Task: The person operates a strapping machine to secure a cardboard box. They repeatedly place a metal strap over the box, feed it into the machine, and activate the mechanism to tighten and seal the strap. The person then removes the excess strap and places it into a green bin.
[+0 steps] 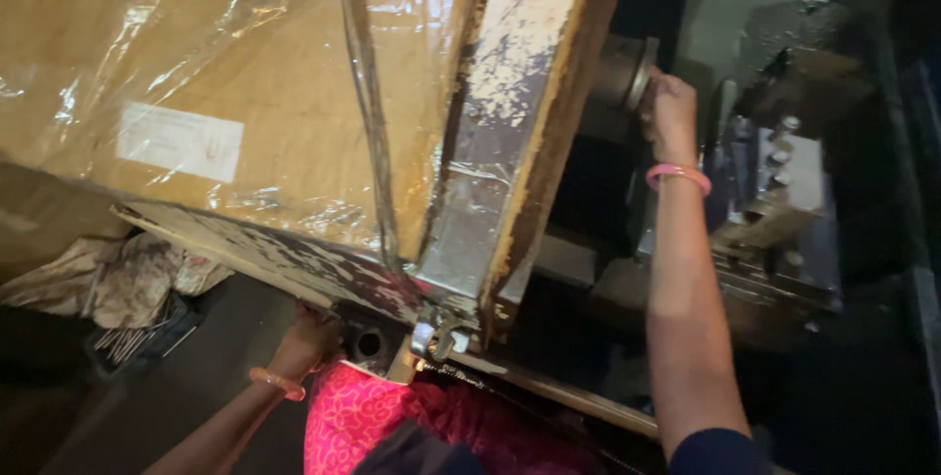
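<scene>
While the head camera looks down past a pink patterned garment (358,421), the left hand (309,338) reaches under the near edge of a worn, paint-flaked metal frame (510,132) and curls against its underside near a corner bracket (436,336); whether those fingers clamp anything cannot be told. Farther right, the right hand (671,107), a pink bangle (678,174) at its wrist, closes on a round metal knob (627,73) of a dark machine (774,191). Plastic-wrapped cardboard (225,73) lies across the frame at left, crumpled rags (118,279) below.
</scene>
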The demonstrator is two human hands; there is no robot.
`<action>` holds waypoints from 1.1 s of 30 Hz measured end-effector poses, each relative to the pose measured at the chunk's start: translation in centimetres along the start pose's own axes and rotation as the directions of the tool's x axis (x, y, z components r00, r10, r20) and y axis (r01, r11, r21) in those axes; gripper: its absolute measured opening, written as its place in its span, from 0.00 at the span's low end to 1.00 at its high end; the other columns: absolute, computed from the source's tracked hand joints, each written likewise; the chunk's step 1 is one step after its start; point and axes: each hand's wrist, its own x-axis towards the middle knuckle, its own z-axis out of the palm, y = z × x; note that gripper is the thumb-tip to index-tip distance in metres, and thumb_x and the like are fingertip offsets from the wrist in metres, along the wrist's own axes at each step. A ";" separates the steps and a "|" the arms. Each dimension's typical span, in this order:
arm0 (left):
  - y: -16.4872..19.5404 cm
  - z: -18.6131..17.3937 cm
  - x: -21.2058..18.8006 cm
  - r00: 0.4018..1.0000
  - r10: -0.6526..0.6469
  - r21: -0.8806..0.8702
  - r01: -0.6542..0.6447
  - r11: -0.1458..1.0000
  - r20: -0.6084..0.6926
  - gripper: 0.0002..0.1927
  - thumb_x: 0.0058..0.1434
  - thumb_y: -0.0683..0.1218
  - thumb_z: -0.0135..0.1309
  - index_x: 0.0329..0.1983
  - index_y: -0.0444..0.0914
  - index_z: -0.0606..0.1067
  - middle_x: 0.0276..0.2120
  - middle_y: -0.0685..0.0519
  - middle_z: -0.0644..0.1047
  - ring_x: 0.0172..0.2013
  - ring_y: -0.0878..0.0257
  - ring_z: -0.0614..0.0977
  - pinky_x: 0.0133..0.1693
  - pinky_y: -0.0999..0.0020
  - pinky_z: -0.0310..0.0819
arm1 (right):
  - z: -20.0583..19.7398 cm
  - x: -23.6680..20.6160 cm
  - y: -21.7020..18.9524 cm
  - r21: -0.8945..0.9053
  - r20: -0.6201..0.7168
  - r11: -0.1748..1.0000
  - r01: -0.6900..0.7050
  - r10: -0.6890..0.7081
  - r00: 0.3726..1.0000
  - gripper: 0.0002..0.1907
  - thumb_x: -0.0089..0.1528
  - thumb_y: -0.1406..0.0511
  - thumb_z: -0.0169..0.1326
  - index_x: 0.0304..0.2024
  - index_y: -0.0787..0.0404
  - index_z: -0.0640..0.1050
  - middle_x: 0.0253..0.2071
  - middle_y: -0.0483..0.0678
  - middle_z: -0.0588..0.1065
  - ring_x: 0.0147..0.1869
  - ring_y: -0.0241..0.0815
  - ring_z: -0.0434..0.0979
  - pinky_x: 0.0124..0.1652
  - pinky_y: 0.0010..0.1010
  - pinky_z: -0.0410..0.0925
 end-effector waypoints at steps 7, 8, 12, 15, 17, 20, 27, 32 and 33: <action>3.3 -0.9 -0.2 0.938 -0.346 0.178 0.342 0.922 -0.014 0.16 0.60 0.54 0.53 0.44 0.40 0.76 0.38 0.36 0.76 0.35 0.36 0.82 0.40 0.46 0.77 | 0.6 -1.4 -2.7 0.062 0.021 0.998 -0.022 0.021 1.000 0.16 0.72 0.62 0.42 0.29 0.51 0.74 0.20 0.35 0.63 0.17 0.28 0.59 0.15 0.23 0.47; 3.7 -1.2 -0.2 0.929 -0.371 0.187 0.364 0.913 0.006 0.16 0.61 0.55 0.52 0.44 0.40 0.76 0.36 0.37 0.78 0.36 0.36 0.82 0.41 0.46 0.77 | 0.7 -1.8 -3.2 0.076 0.018 0.997 0.007 -0.008 1.000 0.16 0.71 0.62 0.42 0.29 0.52 0.73 0.20 0.36 0.64 0.17 0.29 0.60 0.15 0.23 0.48; 6.5 -2.4 -0.9 0.937 -0.348 0.307 0.332 0.892 -0.002 0.15 0.64 0.54 0.50 0.44 0.40 0.75 0.34 0.41 0.80 0.38 0.39 0.83 0.42 0.47 0.77 | 0.6 -3.6 -4.7 0.025 -0.008 0.999 -0.023 0.023 1.000 0.16 0.71 0.61 0.42 0.29 0.53 0.73 0.19 0.37 0.66 0.17 0.29 0.61 0.15 0.24 0.49; 10.7 -3.5 -2.1 0.979 -0.165 0.110 0.178 0.978 -0.116 0.13 0.63 0.50 0.51 0.45 0.38 0.75 0.36 0.40 0.80 0.40 0.38 0.82 0.43 0.48 0.76 | 1.0 -5.2 -5.6 0.034 -0.056 0.999 0.035 -0.033 0.998 0.16 0.71 0.60 0.47 0.28 0.55 0.76 0.20 0.38 0.68 0.18 0.29 0.63 0.17 0.24 0.53; 14.9 -3.5 -3.6 0.977 -0.033 -0.173 -0.003 0.985 -0.210 0.12 0.62 0.47 0.52 0.46 0.37 0.74 0.38 0.39 0.80 0.41 0.38 0.81 0.43 0.49 0.75 | 1.2 -6.7 -6.0 -0.045 -0.137 0.992 0.119 -0.124 0.983 0.17 0.70 0.59 0.53 0.27 0.58 0.77 0.21 0.42 0.70 0.20 0.33 0.67 0.20 0.28 0.58; 21.9 -2.2 -6.2 0.956 -0.101 -0.458 -0.039 0.888 -0.276 0.20 0.63 0.44 0.52 0.56 0.32 0.69 0.45 0.36 0.77 0.47 0.36 0.78 0.46 0.52 0.74 | 1.3 -10.0 -6.4 -0.364 -0.219 0.906 0.217 -0.310 0.925 0.18 0.67 0.57 0.59 0.28 0.63 0.79 0.25 0.52 0.76 0.27 0.45 0.75 0.27 0.39 0.66; 29.0 0.2 -7.0 0.831 -0.142 -0.460 -0.149 0.875 -0.539 0.39 0.56 0.41 0.52 0.66 0.17 0.51 0.60 0.24 0.61 0.61 0.32 0.64 0.65 0.48 0.51 | -3.4 -24.0 -6.6 -0.799 0.223 0.529 0.286 -0.181 0.958 0.14 0.62 0.57 0.59 0.37 0.62 0.82 0.40 0.60 0.80 0.47 0.64 0.79 0.45 0.51 0.70; 30.6 0.1 -8.7 0.855 -0.168 -0.471 -0.097 0.877 -0.490 0.41 0.56 0.43 0.55 0.66 0.19 0.52 0.60 0.26 0.61 0.62 0.35 0.64 0.69 0.52 0.50 | -11.3 -34.2 -7.5 -0.889 0.369 0.336 0.312 0.121 0.922 0.12 0.60 0.59 0.56 0.42 0.55 0.83 0.41 0.58 0.81 0.47 0.61 0.80 0.47 0.50 0.70; 31.3 0.2 -9.6 0.858 -0.120 -0.444 -0.134 0.886 -0.499 0.43 0.56 0.43 0.56 0.68 0.18 0.49 0.62 0.25 0.60 0.64 0.34 0.62 0.70 0.52 0.48 | -13.5 -36.1 -7.3 -0.907 0.371 0.285 0.310 0.196 0.907 0.12 0.61 0.58 0.56 0.42 0.56 0.83 0.41 0.58 0.81 0.47 0.61 0.80 0.47 0.50 0.71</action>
